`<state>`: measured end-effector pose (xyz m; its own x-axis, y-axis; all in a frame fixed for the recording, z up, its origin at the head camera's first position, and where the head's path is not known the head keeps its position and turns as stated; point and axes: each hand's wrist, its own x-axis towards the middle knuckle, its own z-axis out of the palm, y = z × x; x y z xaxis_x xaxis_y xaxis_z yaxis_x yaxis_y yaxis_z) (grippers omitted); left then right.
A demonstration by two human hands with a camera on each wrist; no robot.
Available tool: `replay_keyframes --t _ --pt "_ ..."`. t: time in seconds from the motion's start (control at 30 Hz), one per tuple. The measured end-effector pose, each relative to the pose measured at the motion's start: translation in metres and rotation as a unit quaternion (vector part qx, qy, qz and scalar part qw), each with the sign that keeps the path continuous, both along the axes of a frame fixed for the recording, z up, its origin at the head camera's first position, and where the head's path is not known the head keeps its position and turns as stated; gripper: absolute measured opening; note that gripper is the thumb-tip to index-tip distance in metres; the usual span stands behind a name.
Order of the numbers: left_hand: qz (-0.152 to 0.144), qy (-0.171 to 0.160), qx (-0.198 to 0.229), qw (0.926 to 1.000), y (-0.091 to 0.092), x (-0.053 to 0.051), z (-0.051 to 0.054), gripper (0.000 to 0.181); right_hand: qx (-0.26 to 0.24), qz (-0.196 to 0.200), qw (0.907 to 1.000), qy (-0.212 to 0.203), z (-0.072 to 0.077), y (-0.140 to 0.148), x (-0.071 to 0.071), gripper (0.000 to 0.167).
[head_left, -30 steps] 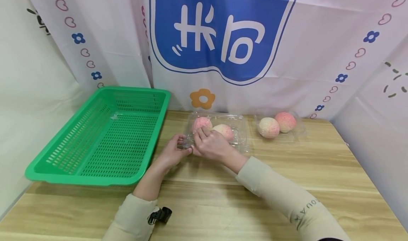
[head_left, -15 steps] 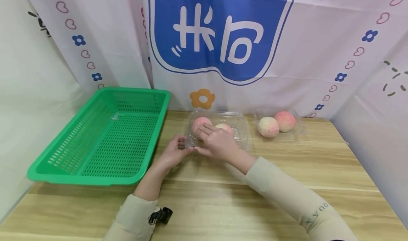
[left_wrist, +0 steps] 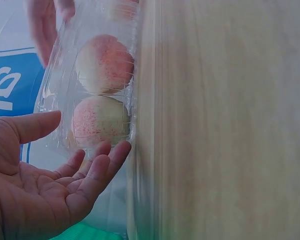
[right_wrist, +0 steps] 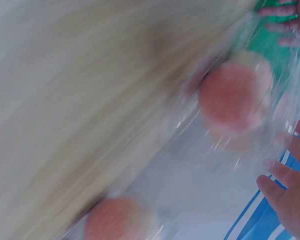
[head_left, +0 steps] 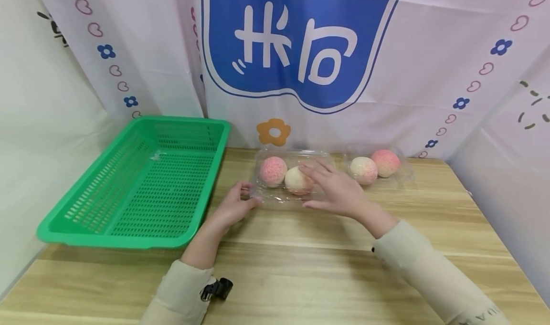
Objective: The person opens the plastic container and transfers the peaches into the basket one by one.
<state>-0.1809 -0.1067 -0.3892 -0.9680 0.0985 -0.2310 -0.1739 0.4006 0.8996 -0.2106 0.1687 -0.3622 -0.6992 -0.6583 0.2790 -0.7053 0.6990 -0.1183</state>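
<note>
Right hand (head_left: 339, 192) extends its fingers over a box (head_left: 281, 200) with 2 balls (head_left: 273, 172).

The rectangular plastic basket (head_left: 116, 240) is plain green, patterned with rows of slots. Nearest right of the basket, a clear, colourless plastic box (head_left: 279, 199) shows a round speckled pink ball (head_left: 273, 172) and a round cream ball (head_left: 296, 181) tinged pink. Farther right of the basket, another clear plastic box (head_left: 403, 173) shows a round cream ball with pink specks (head_left: 364, 170) and a round deeper-pink ball (head_left: 386, 163). Under the basket, the wooden tabletop (head_left: 275, 277) is pale tan with browner grain streaks. Behind the basket, the white fabric backdrop (head_left: 429, 77) bears pink heart outlines and blue flowers.
</note>
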Motion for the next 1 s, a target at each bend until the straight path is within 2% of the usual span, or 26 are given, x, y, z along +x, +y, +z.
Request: replay_keyframes --t 0.13,0.3,0.67,0.83,1.0 --pt "-0.002 -0.004 -0.007 1.0000 -0.001 0.001 0.001 0.046 -0.016 -0.015 0.9996 -0.016 0.000 0.023 0.005 0.087" --pt "-0.003 -0.006 -0.008 0.9999 -0.003 0.001 0.001 0.046 -0.052 -0.009 0.9982 -0.029 -0.005 0.041 0.006 0.086" --pt "-0.014 0.019 0.037 0.9991 -0.001 0.001 -0.001 0.046 -0.051 -0.019 0.9973 -0.050 -0.012 0.051 0.006 0.078" --pt "-0.006 0.016 0.050 0.9986 0.001 0.000 0.000 0.051 -0.054 -0.016 0.9976 -0.041 -0.015 0.049 0.004 0.073" --pt "-0.003 0.016 0.058 0.9982 0.000 -0.001 0.000 0.052 -0.041 -0.017 0.9990 -0.006 -0.017 0.046 0.003 0.069"
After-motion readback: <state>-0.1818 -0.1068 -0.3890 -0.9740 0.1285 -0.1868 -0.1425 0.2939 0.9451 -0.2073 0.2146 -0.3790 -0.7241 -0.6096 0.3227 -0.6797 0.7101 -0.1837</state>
